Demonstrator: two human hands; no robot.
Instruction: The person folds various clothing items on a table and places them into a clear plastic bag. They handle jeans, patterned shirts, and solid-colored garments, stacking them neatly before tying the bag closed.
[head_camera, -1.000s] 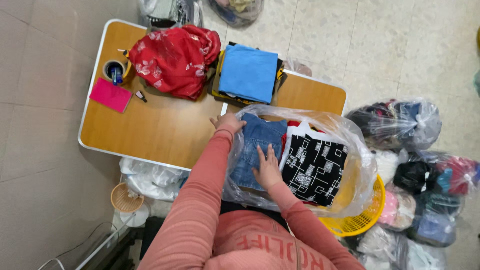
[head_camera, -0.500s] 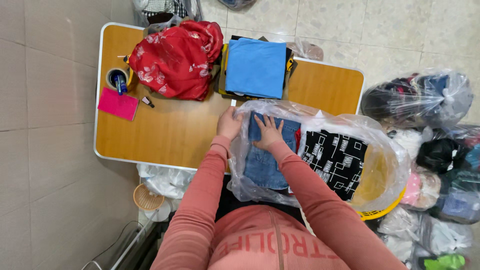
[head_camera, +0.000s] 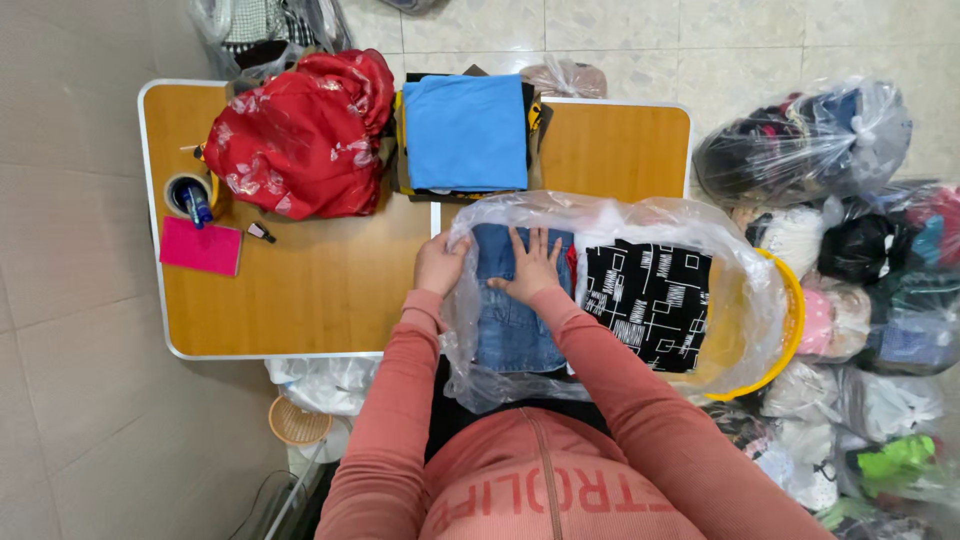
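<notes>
A wooden folding table (head_camera: 330, 300) with a pale rim is standing on a tiled floor (head_camera: 70, 400). Lying on it at the back are a red floral cloth (head_camera: 300, 135) and, just beside it, a stack of folded clothes (head_camera: 465, 130) with a blue piece on top. Near the left edge a cup (head_camera: 188, 192) of pens is standing, with a pink notebook (head_camera: 201, 246) just in front. A clear plastic bag (head_camera: 620, 215) is resting over the table's near right edge.

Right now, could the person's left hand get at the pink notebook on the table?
Probably yes: the left hand grips the clear bag's edge, and only bare tabletop lies between it and the pink notebook.
</notes>
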